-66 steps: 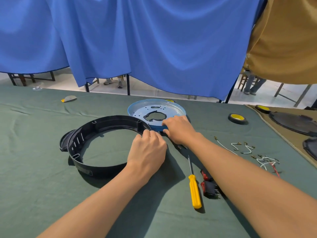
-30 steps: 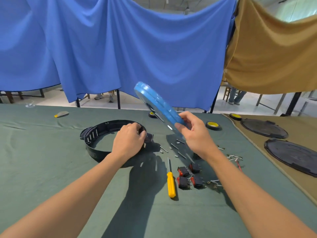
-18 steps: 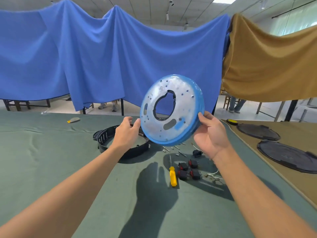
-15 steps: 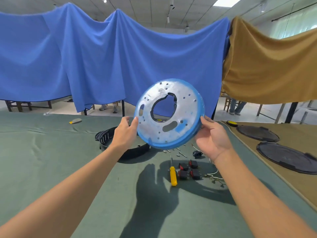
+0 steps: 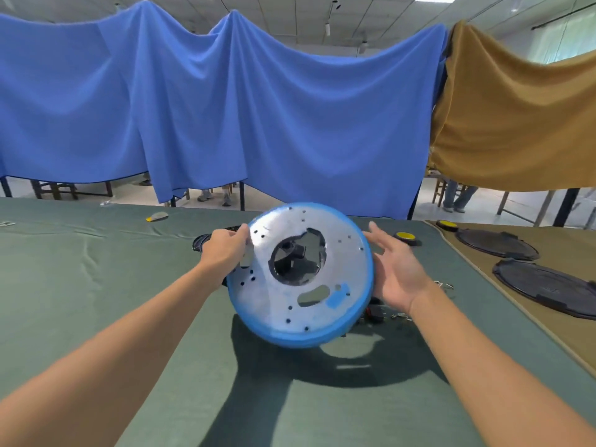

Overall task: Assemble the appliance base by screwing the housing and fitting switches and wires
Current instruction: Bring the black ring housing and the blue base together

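Across the left of the frame the wrinkled green cloth is lying broad and bare, giving open room toward the near edge, with a small yellow-and-grey scrap sitting far back. Left of centre, the left hand is gripping the upper left rim of the metal disc, fingers curled round the edge, and it is hiding most of the black housing ring resting on the cloth behind it. The disc, a round, dull silver plate with a blue rim, small drilled holes and a large irregular centre hole, is hanging tilted in mid-frame above its own shadow. At its right rim the right hand is spreading its fingers straight, palm toward the edge; whether it is touching is unclear. Blurred dark switches are peeking out beneath the wrist. Far right, two flat black lids are lying on tan cloth. Half a second earlier the disc was riding higher, against the blue curtain, with the right hand clasping it.
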`<action>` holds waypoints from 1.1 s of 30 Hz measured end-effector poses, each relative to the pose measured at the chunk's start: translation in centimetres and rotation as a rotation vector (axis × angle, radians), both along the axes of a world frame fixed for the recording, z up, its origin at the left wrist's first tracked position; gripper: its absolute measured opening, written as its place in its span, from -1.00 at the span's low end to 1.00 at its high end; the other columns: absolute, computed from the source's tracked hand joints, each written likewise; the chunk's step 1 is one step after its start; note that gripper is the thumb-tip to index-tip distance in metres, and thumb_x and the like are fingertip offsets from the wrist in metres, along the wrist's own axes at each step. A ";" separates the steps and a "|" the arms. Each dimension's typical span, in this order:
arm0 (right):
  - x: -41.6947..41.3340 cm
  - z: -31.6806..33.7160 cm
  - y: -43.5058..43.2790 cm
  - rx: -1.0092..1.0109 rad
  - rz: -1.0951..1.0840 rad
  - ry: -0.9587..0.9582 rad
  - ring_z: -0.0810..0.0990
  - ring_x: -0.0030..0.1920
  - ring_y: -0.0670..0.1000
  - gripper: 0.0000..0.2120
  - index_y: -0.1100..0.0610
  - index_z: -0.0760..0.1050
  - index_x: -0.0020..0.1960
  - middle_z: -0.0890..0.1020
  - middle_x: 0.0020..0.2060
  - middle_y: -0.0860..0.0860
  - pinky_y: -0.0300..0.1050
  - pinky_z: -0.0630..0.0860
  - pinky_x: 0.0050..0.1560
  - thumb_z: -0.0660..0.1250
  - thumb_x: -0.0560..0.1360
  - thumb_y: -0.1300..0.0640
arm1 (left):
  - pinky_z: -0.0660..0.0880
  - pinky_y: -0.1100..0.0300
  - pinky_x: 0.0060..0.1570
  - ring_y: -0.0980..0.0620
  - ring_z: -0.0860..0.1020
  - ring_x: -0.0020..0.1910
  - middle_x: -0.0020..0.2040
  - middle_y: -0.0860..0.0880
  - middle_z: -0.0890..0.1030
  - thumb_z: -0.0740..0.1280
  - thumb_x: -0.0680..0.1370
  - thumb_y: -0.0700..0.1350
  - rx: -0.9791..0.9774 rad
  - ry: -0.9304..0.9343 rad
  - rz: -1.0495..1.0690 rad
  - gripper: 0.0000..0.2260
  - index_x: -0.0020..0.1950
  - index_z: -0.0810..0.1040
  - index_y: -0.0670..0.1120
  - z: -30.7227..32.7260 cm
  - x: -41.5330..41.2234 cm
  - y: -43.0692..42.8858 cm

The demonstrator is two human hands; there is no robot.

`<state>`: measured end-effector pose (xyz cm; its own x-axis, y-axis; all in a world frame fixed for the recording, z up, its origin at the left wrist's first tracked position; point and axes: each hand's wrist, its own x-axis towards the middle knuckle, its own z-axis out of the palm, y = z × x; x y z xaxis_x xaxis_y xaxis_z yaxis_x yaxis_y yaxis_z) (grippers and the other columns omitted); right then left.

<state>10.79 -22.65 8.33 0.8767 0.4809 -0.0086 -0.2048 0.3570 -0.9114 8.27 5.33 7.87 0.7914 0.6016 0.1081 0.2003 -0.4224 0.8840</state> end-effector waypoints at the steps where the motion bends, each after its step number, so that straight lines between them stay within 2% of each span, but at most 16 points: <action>1: 0.0 -0.1 0.6 -0.119 -0.067 -0.049 0.63 -0.06 0.13 -0.63 0.21 0.59 0.14 0.67 -0.02 0.15 0.08 0.60 0.00 0.33 0.54 -0.08 | 0.40 0.11 -0.23 -0.13 0.51 -0.23 -0.19 -0.17 0.60 0.17 0.60 0.12 0.072 0.029 -0.016 -0.57 -0.16 0.60 -0.20 -0.1 -0.2 0.0; 3: 0.1 -0.4 1.7 -0.221 -0.234 -0.091 0.65 -0.09 0.13 -0.65 0.25 0.52 0.22 0.68 0.00 0.18 0.12 0.62 -0.02 0.34 0.57 0.03 | 0.42 0.10 -0.19 -0.12 0.52 -0.22 -0.14 -0.18 0.63 0.16 0.58 0.12 0.210 0.072 -0.006 -0.55 -0.09 0.62 -0.24 -0.3 -0.7 0.2; 6: -0.1 -0.9 2.2 -0.232 -0.250 -0.038 0.66 -0.19 0.12 -0.75 0.28 0.51 0.21 0.68 -0.07 0.17 0.01 0.63 -0.22 0.29 0.60 0.16 | 0.36 0.10 -0.23 -0.12 0.50 -0.24 -0.21 -0.12 0.57 0.14 0.58 0.15 0.393 0.148 0.060 -0.55 -0.21 0.53 -0.20 -0.7 -1.7 0.6; 9: -0.3 -1.6 1.4 -0.257 -0.176 0.042 0.66 -0.09 0.18 -0.75 0.30 0.54 0.19 0.67 0.03 0.24 0.08 0.65 -0.11 0.25 0.61 0.16 | 0.35 0.12 -0.24 -0.13 0.48 -0.25 -0.25 -0.10 0.52 0.16 0.59 0.09 0.521 0.223 0.023 -0.62 -0.28 0.44 -0.16 -1.3 -2.7 1.0; 11: -0.6 -2.2 0.6 -0.271 -0.125 0.079 0.68 -0.12 0.16 -0.76 0.29 0.57 0.14 0.68 0.01 0.22 0.07 0.66 -0.14 0.25 0.61 0.15 | 0.38 0.13 -0.25 -0.13 0.49 -0.26 -0.27 -0.09 0.52 0.17 0.61 0.07 0.586 0.251 -0.073 -0.65 -0.26 0.45 -0.12 -1.8 -3.2 1.1; 13: -0.8 -2.8 0.1 -0.306 -0.093 0.075 0.69 -0.17 0.13 -0.77 0.29 0.59 0.10 0.69 -0.03 0.21 0.06 0.66 -0.16 0.25 0.61 0.16 | 0.46 0.08 -0.18 -0.12 0.51 -0.24 -0.29 -0.06 0.52 0.17 0.64 0.08 0.621 0.260 -0.180 -0.66 -0.23 0.48 -0.08 -2.2 -3.5 0.9; 16: -1.1 -3.5 0.1 -0.357 -0.101 0.052 0.68 -0.13 0.15 -0.75 0.32 0.58 0.13 0.68 0.01 0.24 0.09 0.64 -0.10 0.25 0.61 0.17 | 0.35 0.13 -0.30 -0.10 0.43 -0.30 -0.34 -0.06 0.47 0.15 0.64 0.03 0.688 0.236 -0.230 -0.64 -0.28 0.38 -0.12 -2.7 -3.6 0.4; 17: -1.1 -3.7 0.4 -0.369 -0.104 0.050 0.67 -0.11 0.17 -0.74 0.34 0.57 0.15 0.67 0.03 0.25 0.10 0.63 -0.08 0.25 0.60 0.18 | 0.36 0.13 -0.28 -0.12 0.47 -0.24 -0.25 -0.08 0.53 0.14 0.65 0.02 0.724 0.235 -0.234 -0.67 -0.21 0.43 -0.15 -2.8 -3.5 0.2; 19: -1.1 -3.7 0.9 -0.391 -0.097 0.027 0.66 -0.11 0.17 -0.75 0.34 0.56 0.16 0.66 0.05 0.26 0.10 0.63 -0.08 0.25 0.60 0.19 | 0.49 0.01 -0.02 -0.15 0.52 0.07 0.09 -0.12 0.59 0.13 0.66 0.00 0.785 0.245 -0.256 -0.71 0.11 0.52 -0.18 -2.9 -3.2 0.0; 21: -1.2 -3.5 1.6 -0.420 -0.088 -0.019 0.67 -0.17 0.13 -0.79 0.32 0.58 0.10 0.68 -0.01 0.25 0.04 0.64 -0.15 0.24 0.60 0.22 | 0.44 -0.08 0.21 -0.17 0.46 0.27 0.30 -0.14 0.52 0.11 0.67 0.00 0.801 0.249 -0.285 -0.65 0.30 0.45 -0.19 -3.0 -2.8 -0.2; 24: -1.3 -3.2 3.2 -0.511 -0.090 -0.094 0.63 -0.29 0.08 -0.82 0.28 0.55 -0.01 0.64 -0.17 0.19 -0.08 0.59 -0.29 0.20 0.62 0.21 | 0.39 -0.09 0.29 -0.19 0.42 0.34 0.36 -0.17 0.49 0.10 0.67 0.06 0.783 0.219 -0.291 -0.59 0.33 0.43 -0.21 -3.2 -1.9 -0.5; 26: -1.5 -3.3 4.4 -0.589 -0.077 -0.132 0.54 -0.28 0.11 -0.81 0.23 0.50 -0.04 0.55 -0.21 0.18 -0.06 0.49 -0.28 0.17 0.63 0.18 | 0.34 -0.07 0.32 -0.18 0.38 0.38 0.40 -0.16 0.47 0.09 0.66 0.12 0.803 0.191 -0.308 -0.54 0.37 0.42 -0.19 -3.4 -1.5 -0.8; 27: -1.5 -3.4 5.0 -0.639 -0.076 -0.154 0.48 -0.30 0.10 -0.78 0.21 0.44 -0.12 0.50 -0.25 0.16 -0.05 0.42 -0.26 0.15 0.64 0.14 | 0.31 -0.06 0.33 -0.16 0.37 0.40 0.41 -0.14 0.46 0.09 0.65 0.15 0.815 0.169 -0.325 -0.52 0.40 0.42 -0.16 -3.5 -1.4 -1.2; 30: -1.0 -3.5 6.5 -0.977 -0.150 -0.344 0.33 -0.37 0.01 -0.65 0.05 0.22 -0.32 0.35 -0.36 0.00 -0.12 0.26 -0.34 0.13 0.62 0.00 | 0.23 -0.05 0.34 -0.08 0.35 0.42 0.40 -0.03 0.47 0.06 0.64 0.20 0.882 0.099 -0.384 -0.53 0.40 0.43 -0.05 -3.7 -1.1 -2.4; 33: -0.5 -3.2 7.4 -1.189 -0.172 -0.536 0.37 -0.26 0.04 -0.64 0.04 0.24 -0.33 0.37 -0.33 -0.01 -0.11 0.24 -0.34 0.09 0.60 -0.07 | 0.18 -0.04 0.37 -0.03 0.30 0.46 0.46 0.04 0.41 0.02 0.65 0.21 0.897 0.099 -0.447 -0.53 0.48 0.37 0.04 -3.9 -0.7 -3.3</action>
<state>10.28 -15.28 5.08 0.9526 0.3038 0.0192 0.2455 -0.7295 -0.6385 7.52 1.98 3.96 0.9546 -0.0244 0.2970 -0.0842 -0.9781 0.1902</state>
